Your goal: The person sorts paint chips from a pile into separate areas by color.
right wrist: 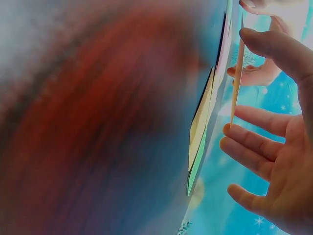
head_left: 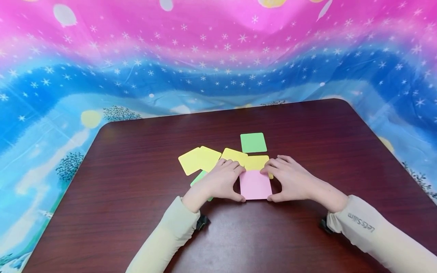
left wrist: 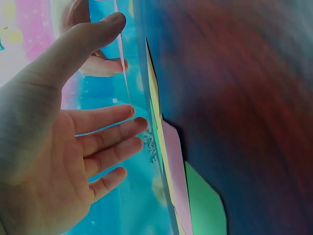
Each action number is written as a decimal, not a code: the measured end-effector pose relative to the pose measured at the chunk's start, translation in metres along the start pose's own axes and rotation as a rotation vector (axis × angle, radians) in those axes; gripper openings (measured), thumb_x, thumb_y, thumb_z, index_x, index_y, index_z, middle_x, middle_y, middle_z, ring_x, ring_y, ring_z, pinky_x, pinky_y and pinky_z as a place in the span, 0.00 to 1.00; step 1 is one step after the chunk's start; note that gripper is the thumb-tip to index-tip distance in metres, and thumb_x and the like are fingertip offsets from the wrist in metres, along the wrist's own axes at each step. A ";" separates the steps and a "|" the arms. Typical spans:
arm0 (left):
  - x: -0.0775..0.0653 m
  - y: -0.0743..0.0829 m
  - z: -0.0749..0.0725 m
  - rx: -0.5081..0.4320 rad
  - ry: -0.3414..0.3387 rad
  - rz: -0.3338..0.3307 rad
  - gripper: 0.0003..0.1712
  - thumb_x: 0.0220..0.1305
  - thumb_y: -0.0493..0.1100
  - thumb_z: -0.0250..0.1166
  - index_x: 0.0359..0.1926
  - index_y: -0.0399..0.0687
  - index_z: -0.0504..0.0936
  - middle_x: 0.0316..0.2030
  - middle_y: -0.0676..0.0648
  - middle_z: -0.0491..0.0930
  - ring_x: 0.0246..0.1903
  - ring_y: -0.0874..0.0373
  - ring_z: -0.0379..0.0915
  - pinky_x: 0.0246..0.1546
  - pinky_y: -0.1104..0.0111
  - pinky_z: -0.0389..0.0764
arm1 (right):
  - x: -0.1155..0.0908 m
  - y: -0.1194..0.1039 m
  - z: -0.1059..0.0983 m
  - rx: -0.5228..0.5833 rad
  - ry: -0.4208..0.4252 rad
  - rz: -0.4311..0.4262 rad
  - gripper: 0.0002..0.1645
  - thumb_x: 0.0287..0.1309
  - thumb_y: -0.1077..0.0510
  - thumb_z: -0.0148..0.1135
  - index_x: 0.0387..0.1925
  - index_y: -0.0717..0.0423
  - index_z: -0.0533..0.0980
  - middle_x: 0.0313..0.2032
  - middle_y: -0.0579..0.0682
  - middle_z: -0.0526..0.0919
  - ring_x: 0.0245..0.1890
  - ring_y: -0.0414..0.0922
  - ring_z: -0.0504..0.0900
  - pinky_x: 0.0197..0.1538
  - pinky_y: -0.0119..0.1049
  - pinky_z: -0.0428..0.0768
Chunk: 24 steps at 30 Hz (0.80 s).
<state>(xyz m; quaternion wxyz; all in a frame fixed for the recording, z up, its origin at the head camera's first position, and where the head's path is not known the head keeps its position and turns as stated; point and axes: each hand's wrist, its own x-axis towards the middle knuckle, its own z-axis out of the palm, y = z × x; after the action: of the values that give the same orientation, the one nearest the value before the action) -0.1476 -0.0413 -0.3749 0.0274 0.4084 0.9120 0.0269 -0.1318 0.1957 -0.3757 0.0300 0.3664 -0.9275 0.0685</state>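
Note:
A square pink card (head_left: 255,185) is held between both hands, raised off the table. My left hand (head_left: 223,180) holds its left side, thumb at the near corner and fingers by the far corner. On the opposite side, my right hand (head_left: 291,178) grips it the same way. Both wrist views show the held card (left wrist: 123,54) nearly edge-on, apart from the cards below. Yellow cards (head_left: 235,155) lie just beyond the hands. A green card (head_left: 198,177) is partly hidden under the left hand; another pink card (left wrist: 173,152) lies near it in the left wrist view.
Beyond the yellow cards, a single green card (head_left: 253,142) lies flat. Two more yellow cards (head_left: 191,161) overlap at the left. The dark wooden table (head_left: 136,197) has rounded far corners, with a patterned pink and blue cloth (head_left: 211,45) hanging around it.

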 end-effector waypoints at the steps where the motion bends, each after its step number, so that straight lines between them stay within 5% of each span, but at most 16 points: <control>1: 0.000 0.002 0.000 0.006 0.000 0.007 0.43 0.37 0.71 0.66 0.51 0.50 0.73 0.42 0.54 0.72 0.45 0.59 0.65 0.49 0.65 0.60 | -0.002 0.000 0.000 -0.003 0.004 -0.008 0.36 0.31 0.34 0.68 0.43 0.49 0.76 0.41 0.43 0.74 0.46 0.44 0.72 0.61 0.50 0.57; 24: 0.005 0.027 0.003 0.087 -0.073 0.077 0.41 0.36 0.74 0.64 0.44 0.50 0.75 0.36 0.55 0.70 0.39 0.60 0.66 0.43 0.68 0.61 | -0.029 -0.003 0.007 0.016 0.049 -0.061 0.27 0.27 0.36 0.71 0.33 0.42 0.76 0.38 0.38 0.73 0.43 0.42 0.73 0.59 0.50 0.59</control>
<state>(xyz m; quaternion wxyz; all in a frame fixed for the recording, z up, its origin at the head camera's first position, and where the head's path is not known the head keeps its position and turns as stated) -0.1302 -0.0195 -0.3762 0.0418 0.4446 0.8944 -0.0267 -0.1087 0.2127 -0.3852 0.0518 0.3928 -0.9143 0.0838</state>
